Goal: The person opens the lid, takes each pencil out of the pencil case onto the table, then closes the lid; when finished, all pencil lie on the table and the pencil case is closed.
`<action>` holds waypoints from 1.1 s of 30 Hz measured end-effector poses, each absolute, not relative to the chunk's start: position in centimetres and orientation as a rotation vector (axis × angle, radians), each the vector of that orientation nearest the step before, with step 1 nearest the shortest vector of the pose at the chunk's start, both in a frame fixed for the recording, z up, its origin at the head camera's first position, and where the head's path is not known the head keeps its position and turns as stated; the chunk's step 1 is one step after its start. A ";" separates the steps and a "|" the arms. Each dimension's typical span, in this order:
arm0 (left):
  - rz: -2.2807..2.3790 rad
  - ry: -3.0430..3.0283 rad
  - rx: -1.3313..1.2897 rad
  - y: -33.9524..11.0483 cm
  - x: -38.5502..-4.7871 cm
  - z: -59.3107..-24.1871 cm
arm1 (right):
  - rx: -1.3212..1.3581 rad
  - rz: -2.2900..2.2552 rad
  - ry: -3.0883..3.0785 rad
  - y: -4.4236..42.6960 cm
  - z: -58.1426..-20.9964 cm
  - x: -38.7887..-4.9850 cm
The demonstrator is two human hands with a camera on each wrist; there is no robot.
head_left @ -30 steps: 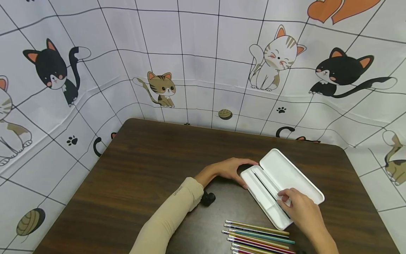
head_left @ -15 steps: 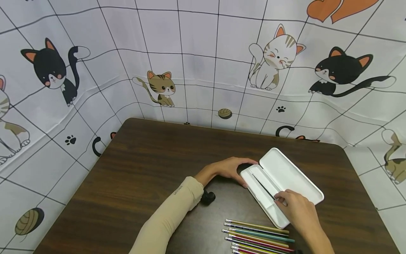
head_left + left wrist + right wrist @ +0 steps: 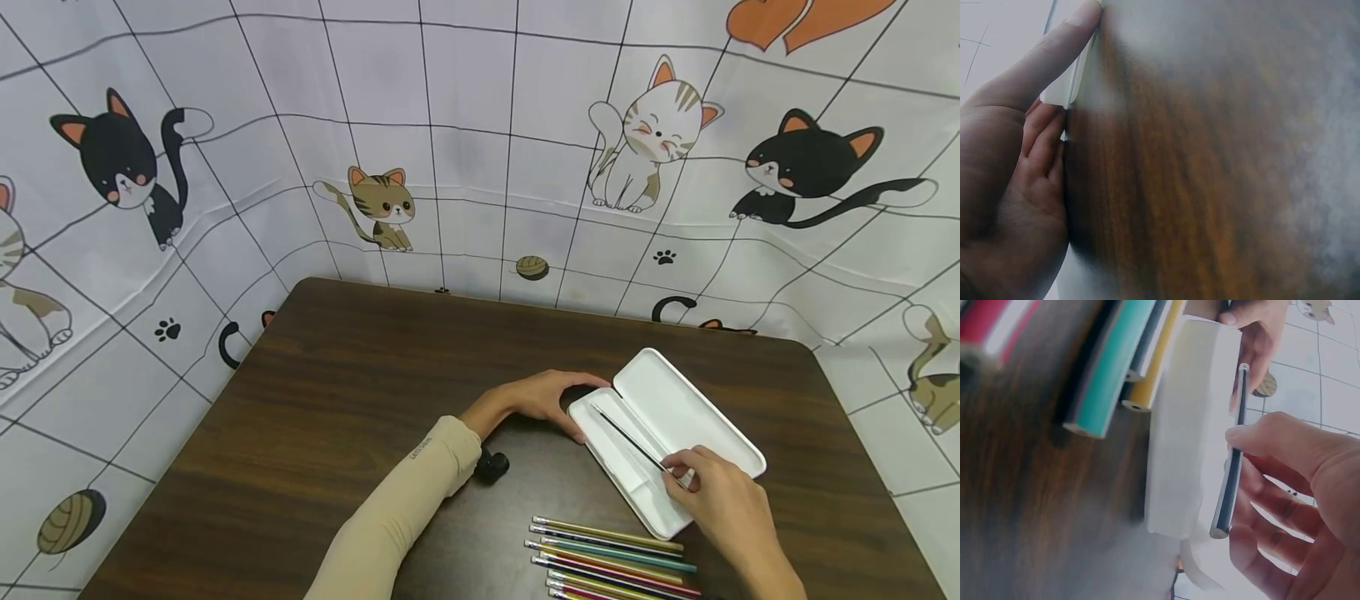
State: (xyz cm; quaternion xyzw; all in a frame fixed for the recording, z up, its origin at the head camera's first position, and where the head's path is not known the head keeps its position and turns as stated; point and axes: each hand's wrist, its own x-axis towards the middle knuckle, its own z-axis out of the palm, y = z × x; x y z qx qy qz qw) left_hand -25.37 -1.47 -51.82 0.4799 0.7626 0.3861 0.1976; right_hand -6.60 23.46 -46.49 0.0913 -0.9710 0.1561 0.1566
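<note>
A white pencil case (image 3: pixel 660 502) lies with its lid (image 3: pixel 686 404) swung back on the table's right side. My left hand (image 3: pixel 536 397) holds the far left end of the case, thumb (image 3: pixel 1041 59) along one side and fingers round the other. A dark striped pencil (image 3: pixel 1233 469) is pinched between the thumb and fingers of my right hand (image 3: pixel 723 496). It slants over the case, and its eraser end points toward my left hand. In the right wrist view, the blunt end of the pencil sticks out past my fingers.
Several loose pencils, one of them a teal pencil (image 3: pixel 637 558), lie side by side in front of the case. A small black object (image 3: pixel 492 467) sits beside my left wrist on the brown wood table (image 3: pixel 390 358). A cat-print curtain (image 3: pixel 465 167) hangs behind.
My right hand first slid toward the far left along the pencil, then came back toward the near right. The pencil's near end has risen and turned slightly. My left hand stays put.
</note>
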 end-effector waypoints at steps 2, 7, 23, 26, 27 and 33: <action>1.076 2.140 1.348 -1.5 -25.5 -51.8 | 0.257 0.444 -2.759 23.4 -46.2 -6.5; 1.063 2.140 1.344 -1.7 -25.8 -51.9 | 0.288 0.468 -2.700 23.1 -45.5 -6.3; 1.058 2.119 1.368 -1.9 -26.4 -52.2 | 0.553 0.566 -2.619 22.2 -43.6 -3.6; 1.057 2.119 1.375 -1.9 -26.5 -52.2 | 0.642 0.577 -2.632 22.0 -43.8 -2.0; 1.060 2.118 1.373 -1.9 -26.6 -52.2 | 0.654 0.572 -2.644 22.0 -43.9 -1.4; 1.074 2.112 1.376 -2.0 -26.9 -52.2 | 1.059 0.661 -2.510 22.8 -46.8 0.0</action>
